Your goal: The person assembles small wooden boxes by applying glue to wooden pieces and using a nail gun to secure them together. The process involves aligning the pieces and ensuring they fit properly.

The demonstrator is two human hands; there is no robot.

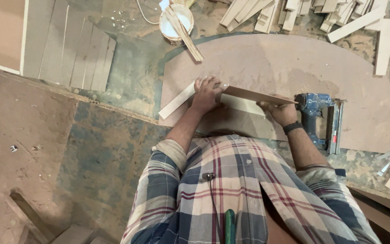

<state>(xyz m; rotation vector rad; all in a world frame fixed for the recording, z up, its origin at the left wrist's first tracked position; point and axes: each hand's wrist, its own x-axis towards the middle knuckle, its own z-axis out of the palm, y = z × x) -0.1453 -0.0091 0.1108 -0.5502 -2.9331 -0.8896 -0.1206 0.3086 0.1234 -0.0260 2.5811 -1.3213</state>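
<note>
Wooden strip (177, 103) lay flat on the curved brown board (294, 58), and a thin panel (253, 95) stood on edge along it. The left hand (206, 94) pressed down over the joint, fingers curled around the panel's top edge. The right hand (281, 112) was closed on the panel's far end, just beside the blue nail gun (319, 119). With only 2 hands steadying it, the upright panel could have tipped or slid off the strip. Fingers that close to the seam risked a stray nail.
</note>
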